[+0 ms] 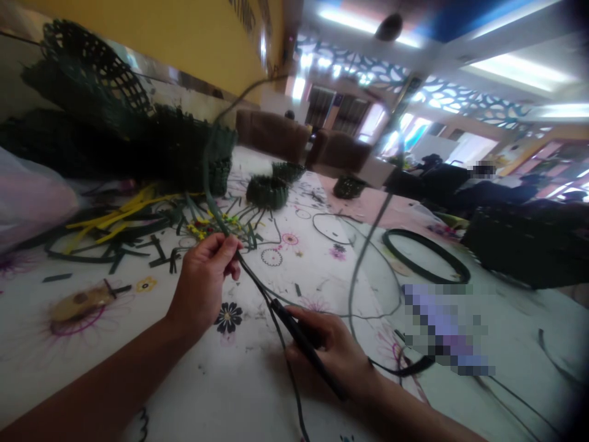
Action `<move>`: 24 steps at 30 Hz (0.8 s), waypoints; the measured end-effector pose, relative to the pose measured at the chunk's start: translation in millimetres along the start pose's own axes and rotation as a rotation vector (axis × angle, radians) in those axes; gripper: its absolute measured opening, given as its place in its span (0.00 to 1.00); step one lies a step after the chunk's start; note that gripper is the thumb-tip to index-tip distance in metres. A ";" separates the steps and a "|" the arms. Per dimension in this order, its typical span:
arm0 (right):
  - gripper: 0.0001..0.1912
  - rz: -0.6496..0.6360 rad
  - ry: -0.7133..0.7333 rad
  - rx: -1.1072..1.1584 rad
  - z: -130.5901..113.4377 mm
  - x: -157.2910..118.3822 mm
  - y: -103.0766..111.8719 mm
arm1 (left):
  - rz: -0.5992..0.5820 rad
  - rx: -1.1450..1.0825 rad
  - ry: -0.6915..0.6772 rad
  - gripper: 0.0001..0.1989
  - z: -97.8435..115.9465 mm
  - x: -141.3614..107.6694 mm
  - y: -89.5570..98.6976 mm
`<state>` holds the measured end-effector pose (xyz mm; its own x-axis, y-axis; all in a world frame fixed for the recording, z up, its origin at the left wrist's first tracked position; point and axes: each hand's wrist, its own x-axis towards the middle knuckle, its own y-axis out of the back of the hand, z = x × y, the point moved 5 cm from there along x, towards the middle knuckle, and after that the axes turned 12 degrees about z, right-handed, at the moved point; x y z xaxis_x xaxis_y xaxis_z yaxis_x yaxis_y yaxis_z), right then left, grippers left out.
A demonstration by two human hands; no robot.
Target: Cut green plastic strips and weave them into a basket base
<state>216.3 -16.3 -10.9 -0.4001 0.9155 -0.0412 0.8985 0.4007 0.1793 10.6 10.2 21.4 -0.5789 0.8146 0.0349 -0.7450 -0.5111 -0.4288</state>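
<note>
Right hand (329, 350) grips a black tool (299, 336), maybe — left hand (201, 283) pinches strapping (254, 280).

Left hand (202, 282): pinching a dark green plastic strip (212, 190) right now.
Right hand (329, 350): gripping a black corded tool (299, 337), maybe a soldering iron.
Table: floral cloth (239, 393), strip offcuts (133, 245), woven green baskets (184, 147) beyond.

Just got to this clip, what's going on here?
A person pinches a long dark green plastic strip in their left hand, while their right hand grips a slim black tool close by. On the floral tablecloth lie yellow strips, a dark green hoop and a small woven dark green basket. Another person sits further back on the right.
</note>
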 end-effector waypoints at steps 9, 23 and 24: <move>0.11 0.033 0.016 -0.128 -12.0 -5.4 -0.8 | 0.016 0.005 -0.001 0.08 -4.4 2.2 1.3; 0.11 0.002 0.059 -0.134 -9.6 -2.2 -0.5 | -0.003 0.109 -0.082 0.10 -1.9 2.2 1.9; 0.11 0.000 0.065 -0.129 -9.1 -2.6 -0.8 | -0.004 0.101 -0.073 0.10 -2.8 0.0 1.2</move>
<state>215.0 -19.3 -2.0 -0.4149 0.9096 0.0212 0.8694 0.3895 0.3041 10.6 10.3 18.4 -0.5953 0.7968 0.1034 -0.7750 -0.5354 -0.3358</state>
